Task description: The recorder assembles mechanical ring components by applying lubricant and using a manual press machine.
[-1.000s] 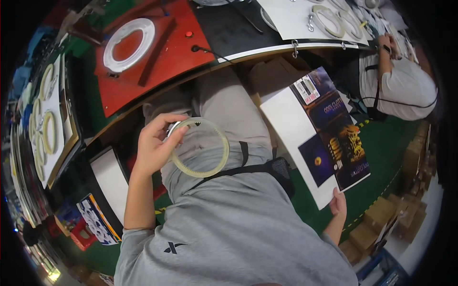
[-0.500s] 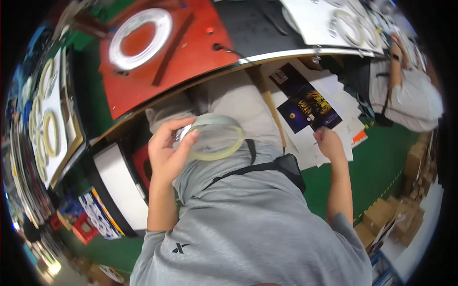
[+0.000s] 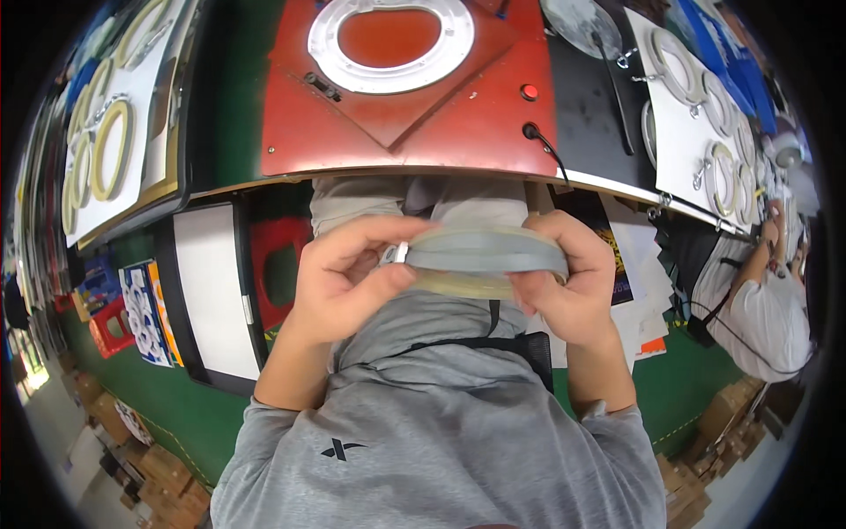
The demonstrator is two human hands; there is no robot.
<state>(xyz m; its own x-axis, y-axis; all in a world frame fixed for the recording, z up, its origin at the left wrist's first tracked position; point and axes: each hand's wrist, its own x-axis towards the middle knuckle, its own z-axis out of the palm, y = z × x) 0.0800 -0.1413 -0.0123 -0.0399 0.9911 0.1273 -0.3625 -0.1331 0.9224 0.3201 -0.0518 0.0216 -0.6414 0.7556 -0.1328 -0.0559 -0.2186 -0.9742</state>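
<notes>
A round ring [image 3: 480,251] with a grey outer band and pale yellowish rims is held almost edge-on in front of my waist, with a small metal clasp [image 3: 394,254] on its left side. My left hand [image 3: 348,278] pinches it beside the clasp, thumb below and fingers above. On the opposite side my right hand [image 3: 573,278] grips the band, its fingers curled behind and the thumb in front. Beyond my hands is a red work table [image 3: 291,132], where a white ring-shaped fixture [image 3: 388,81] lies on a diamond-shaped red plate.
Similar yellowish rings lie on a white board [image 3: 141,132] at left and a white board [image 3: 665,115] at right. A red button [image 3: 529,92] and black cable sit on the table. Printed sheets [image 3: 621,273] lie below right. Another person [image 3: 749,304] is at far right.
My right hand has come up from the printed sheets and taken hold of the ring's right side. The ring has turned nearly edge-on. The view has swung toward the red table.
</notes>
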